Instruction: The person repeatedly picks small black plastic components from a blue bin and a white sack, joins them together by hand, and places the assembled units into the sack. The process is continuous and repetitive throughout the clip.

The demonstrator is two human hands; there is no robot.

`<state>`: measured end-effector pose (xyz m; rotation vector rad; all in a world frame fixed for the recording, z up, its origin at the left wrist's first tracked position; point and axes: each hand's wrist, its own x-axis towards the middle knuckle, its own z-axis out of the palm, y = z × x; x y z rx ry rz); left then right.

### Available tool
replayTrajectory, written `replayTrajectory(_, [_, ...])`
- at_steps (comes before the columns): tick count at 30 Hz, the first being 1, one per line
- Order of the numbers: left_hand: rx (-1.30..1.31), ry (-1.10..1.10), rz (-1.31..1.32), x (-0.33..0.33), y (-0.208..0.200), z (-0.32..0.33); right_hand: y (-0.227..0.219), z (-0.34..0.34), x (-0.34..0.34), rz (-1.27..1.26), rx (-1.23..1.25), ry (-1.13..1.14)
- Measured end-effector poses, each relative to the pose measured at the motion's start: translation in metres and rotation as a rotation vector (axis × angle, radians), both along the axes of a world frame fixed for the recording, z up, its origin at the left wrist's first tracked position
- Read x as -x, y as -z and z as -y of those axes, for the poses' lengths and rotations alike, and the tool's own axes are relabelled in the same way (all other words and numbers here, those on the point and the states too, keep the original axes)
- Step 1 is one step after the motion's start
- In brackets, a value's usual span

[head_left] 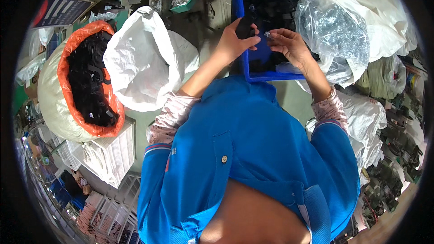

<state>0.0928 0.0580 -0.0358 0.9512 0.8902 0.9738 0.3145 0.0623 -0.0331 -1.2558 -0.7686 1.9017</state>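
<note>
Above the left wall of a blue bin (276, 76), my left hand (229, 44) is closed around a dark, flat part (244, 28), its thumb pointing to the right. My right hand (293, 49) pinches a tiny, shiny, clear or silvery piece (267, 34) between thumb and fingertips, a short gap away from the dark part. The exact kind of both pieces is too small or too shaded to make out. Many black plastic parts (275, 9) fill the far portion of the bin, and its blue floor shows beneath my right hand.
To the left stands an open white sack (140, 58), beside an orange-lined bag (118, 124) of black parts. A green container (181, 7) with small metal pieces sits ahead. Clear plastic (334, 31) drapes over the bin's right side. A white crate-like stack (120, 153) stands lower left.
</note>
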Motion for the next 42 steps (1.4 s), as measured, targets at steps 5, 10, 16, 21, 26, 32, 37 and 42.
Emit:
replayTrajectory(5, [-0.108,0.044,-0.109,-0.011,0.001,-0.005,-0.010,0.019,0.011,-0.037,-0.055,0.054])
replayTrajectory(10, [-0.105,0.066,-0.041,-0.019,-0.008,-0.007,-0.004,0.026,0.008,0.008,-0.113,0.136])
replayTrajectory(16, [-0.123,0.030,-0.149,-0.026,0.000,-0.004,-0.004,0.030,0.009,0.173,-0.205,0.130])
replayTrajectory(21, [0.055,-0.026,-0.178,-0.034,-0.004,-0.003,-0.007,0.040,0.015,0.475,-0.448,0.113])
replayTrajectory(26, [0.286,-0.033,-0.079,-0.030,-0.004,-0.010,-0.006,0.045,0.007,0.881,-0.937,0.086])
replayTrajectory(32, [0.016,-0.010,-0.262,-0.031,-0.011,-0.008,0.000,0.044,-0.007,0.494,-0.450,0.184])
replayTrajectory(37, [-0.003,-0.023,0.040,-0.017,0.003,-0.004,-0.019,0.041,0.001,0.314,-0.387,0.166])
replayTrajectory(42, [-0.265,-0.035,-0.256,0.002,-0.003,-0.002,-0.040,0.021,0.017,0.254,-0.482,0.071])
